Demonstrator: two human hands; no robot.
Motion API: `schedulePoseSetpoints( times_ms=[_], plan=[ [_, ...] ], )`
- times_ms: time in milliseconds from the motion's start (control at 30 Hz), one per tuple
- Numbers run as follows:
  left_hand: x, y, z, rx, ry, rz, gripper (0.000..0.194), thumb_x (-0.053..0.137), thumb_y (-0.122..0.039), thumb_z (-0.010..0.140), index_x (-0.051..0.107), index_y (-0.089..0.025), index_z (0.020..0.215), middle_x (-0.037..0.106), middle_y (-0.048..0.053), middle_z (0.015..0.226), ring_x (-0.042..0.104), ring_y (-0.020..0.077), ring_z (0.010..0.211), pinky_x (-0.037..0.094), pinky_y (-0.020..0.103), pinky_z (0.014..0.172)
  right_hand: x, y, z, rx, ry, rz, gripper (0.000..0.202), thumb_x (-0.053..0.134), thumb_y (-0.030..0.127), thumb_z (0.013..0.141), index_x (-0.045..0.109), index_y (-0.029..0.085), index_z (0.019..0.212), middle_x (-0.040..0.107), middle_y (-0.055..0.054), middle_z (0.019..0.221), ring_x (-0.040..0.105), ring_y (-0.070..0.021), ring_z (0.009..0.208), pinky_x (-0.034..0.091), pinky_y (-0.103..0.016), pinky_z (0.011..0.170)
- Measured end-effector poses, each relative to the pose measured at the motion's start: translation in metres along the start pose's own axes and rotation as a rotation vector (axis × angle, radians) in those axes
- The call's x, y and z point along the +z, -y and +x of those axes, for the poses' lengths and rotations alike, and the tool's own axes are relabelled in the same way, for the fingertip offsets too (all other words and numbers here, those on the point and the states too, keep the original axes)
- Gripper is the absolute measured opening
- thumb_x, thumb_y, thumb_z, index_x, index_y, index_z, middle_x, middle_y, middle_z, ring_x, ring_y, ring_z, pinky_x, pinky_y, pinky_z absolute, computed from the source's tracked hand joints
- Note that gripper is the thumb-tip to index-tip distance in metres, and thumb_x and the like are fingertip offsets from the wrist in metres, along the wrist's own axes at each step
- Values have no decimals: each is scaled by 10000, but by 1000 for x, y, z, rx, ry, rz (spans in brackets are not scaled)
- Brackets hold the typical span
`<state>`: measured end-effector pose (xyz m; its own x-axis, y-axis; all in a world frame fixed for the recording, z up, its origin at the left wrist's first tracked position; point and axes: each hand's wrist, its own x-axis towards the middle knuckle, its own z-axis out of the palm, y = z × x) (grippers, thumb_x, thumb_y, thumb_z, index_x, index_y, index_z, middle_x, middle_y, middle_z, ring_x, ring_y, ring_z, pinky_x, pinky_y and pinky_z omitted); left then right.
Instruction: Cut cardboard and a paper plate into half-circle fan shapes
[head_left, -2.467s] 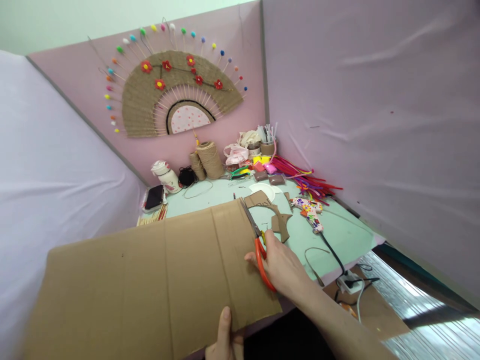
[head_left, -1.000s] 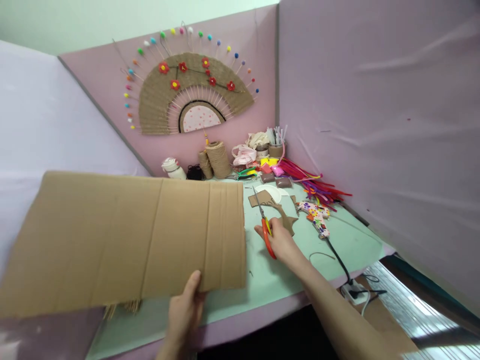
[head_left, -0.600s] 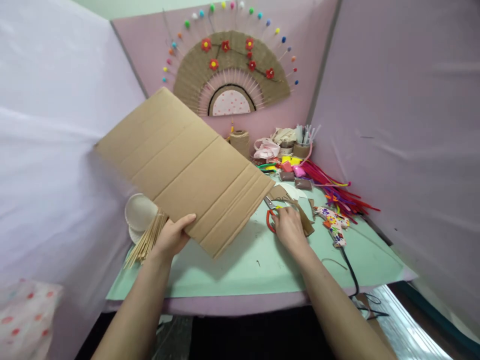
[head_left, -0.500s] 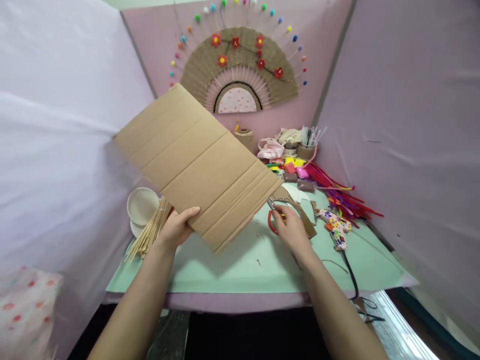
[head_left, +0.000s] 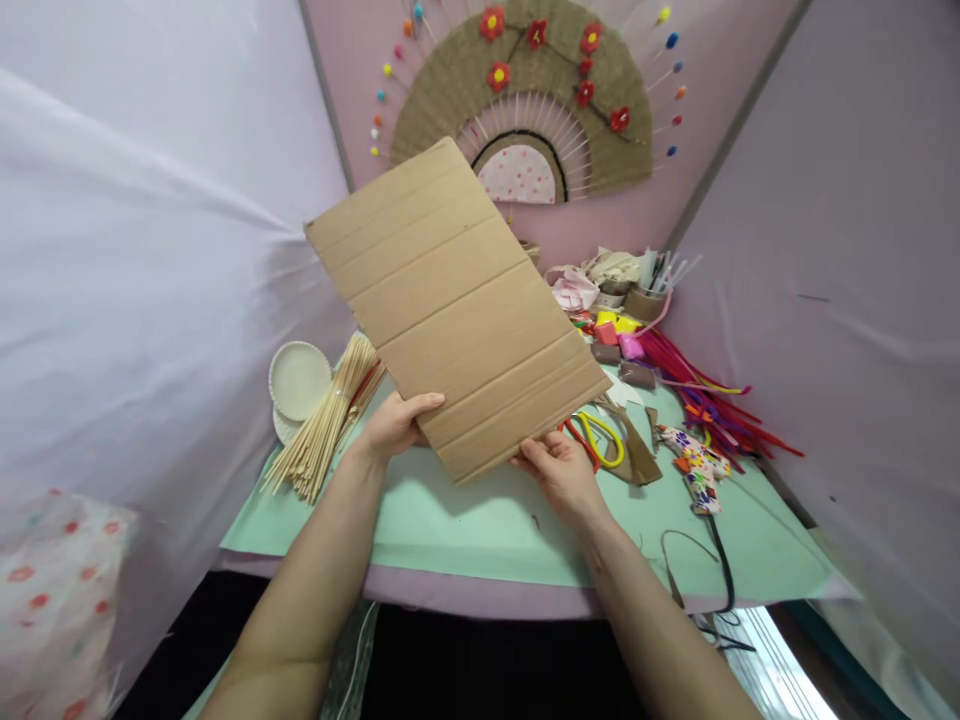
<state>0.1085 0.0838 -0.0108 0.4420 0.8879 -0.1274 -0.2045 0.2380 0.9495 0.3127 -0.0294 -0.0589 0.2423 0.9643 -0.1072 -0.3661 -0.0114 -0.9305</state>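
A large rectangular sheet of brown cardboard (head_left: 465,300), with several crease lines across it, is held up tilted above the table. My left hand (head_left: 397,422) grips its lower left edge, thumb on the front face and fingers behind. At the lower right edge, my right hand (head_left: 561,470) pinches the cardboard, its fingertips partly hidden behind the sheet. Scissors with red and yellow handles (head_left: 602,440) lie just beyond my right hand, beside brown cardboard scraps (head_left: 636,455); their blades are hidden.
A bundle of thin wooden sticks (head_left: 322,420) and white paper plates (head_left: 298,382) sit left on the green tabletop (head_left: 480,540). At right are a patterned glue gun (head_left: 697,468) with a cord, pipe cleaners (head_left: 720,395) and clay packets (head_left: 615,325). A decorated fan (head_left: 420,110) hangs behind.
My right hand has let go of the scissors, which now rest on the table, and has taken hold of the cardboard's lower edge. The view has shifted, and the cardboard is tilted more steeply.
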Motion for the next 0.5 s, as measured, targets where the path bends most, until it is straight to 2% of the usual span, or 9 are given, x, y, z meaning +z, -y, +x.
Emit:
schedulePoseSetpoints(
  times_ms=[100, 167, 233, 333, 433, 500],
  plan=[
    [-8, 3, 1, 0, -5, -3, 495, 809, -329, 593, 641, -165, 1029, 735, 97, 916, 690, 273, 841, 573, 392, 698, 3, -3, -6, 25, 142, 13, 430, 769, 542, 642, 686, 195, 883, 753, -69, 879, 710, -231, 816, 565, -395, 824],
    [-12, 3, 1, 5, -12, -6, 497, 804, -336, 601, 644, -170, 1041, 732, 108, 947, 685, 295, 883, 573, 403, 692, 9, -5, -10, 50, 216, -13, 442, 780, 488, 644, 686, 194, 960, 752, -73, 932, 707, -237, 869, 556, -399, 851],
    [-14, 3, -1, 6, -9, 4, 506, 803, -348, 605, 640, -174, 1052, 729, 116, 965, 681, 315, 907, 574, 417, 683, 18, -9, -11, 76, 186, -64, 404, 811, 427, 601, 683, 188, 901, 754, -67, 890, 704, -239, 856, 559, -401, 846],
    [-12, 2, -2, 31, -17, 13, 546, 810, -360, 605, 612, -173, 1079, 727, 121, 983, 680, 321, 923, 574, 436, 715, 35, -19, -11, 67, 54, -89, 344, 812, 424, 582, 655, 190, 779, 744, -52, 777, 696, -228, 762, 574, -397, 794],
    [-4, 2, 1, 254, -113, -57, 632, 805, -358, 609, 569, -178, 1167, 698, 125, 1108, 641, 308, 1063, 535, 443, 876, 50, -26, -9, -7, -8, -80, 320, 784, 436, 618, 647, 195, 777, 737, -44, 757, 688, -218, 740, 574, -386, 781],
    [0, 1, 3, 447, -188, -94, 667, 792, -363, 632, 539, -202, 1229, 649, 118, 1229, 590, 284, 1166, 479, 428, 979, 55, -25, -4, -46, 16, -99, 277, 750, 421, 659, 640, 200, 784, 737, -40, 763, 691, -214, 751, 569, -380, 790]
  ],
)
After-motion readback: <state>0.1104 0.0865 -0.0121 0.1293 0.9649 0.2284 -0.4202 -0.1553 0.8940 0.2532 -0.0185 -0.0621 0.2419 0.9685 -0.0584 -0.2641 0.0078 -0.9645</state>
